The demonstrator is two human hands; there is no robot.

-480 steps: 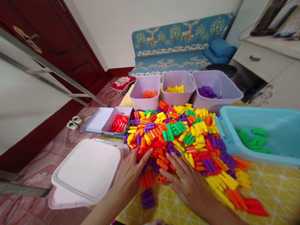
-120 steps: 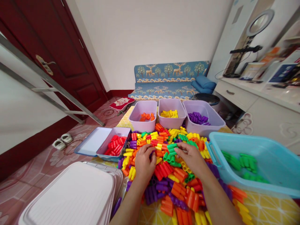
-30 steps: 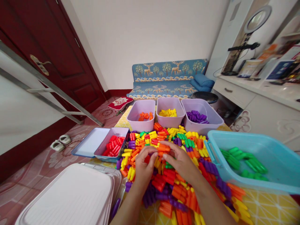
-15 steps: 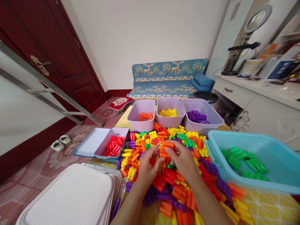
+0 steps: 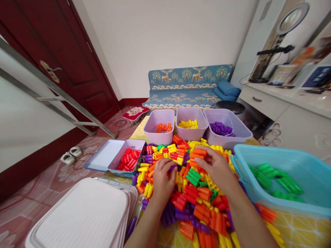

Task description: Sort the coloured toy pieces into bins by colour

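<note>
Room corner with a dark red door (image 5: 72, 51), an aluminium ladder (image 5: 51, 84) along the left side, a deer-pattern blue sofa (image 5: 186, 77) far behind, and a white drawer cabinet (image 5: 261, 103) on the right. In the middle, a yellow-patterned tabletop (image 5: 294, 230) under nearly everything. Along its far edge, three lilac plastic boxes (image 5: 191, 134) side by side, with orange, yellow and purple pieces, only one colour in each box, apparently for keeping the colours apart. To the right, a light blue plastic tub (image 5: 279, 154) with green pieces only; to the left, an open blue-rimmed case (image 5: 99, 155) with red pieces only. Near the left edge, a large white plastic container (image 5: 77, 215). All these containers around a mixed heap of plastic tube pieces (image 5: 201, 210), probably for easy reach from the centre. On the heap, the left hand (image 5: 162, 181), resting with curled fingers, and whether anything is inside it impossible to tell. At the heap's far side, the right hand (image 5: 214, 165), apparently clenched around a few short orange pieces (image 5: 199, 153) at the fingertips.
</note>
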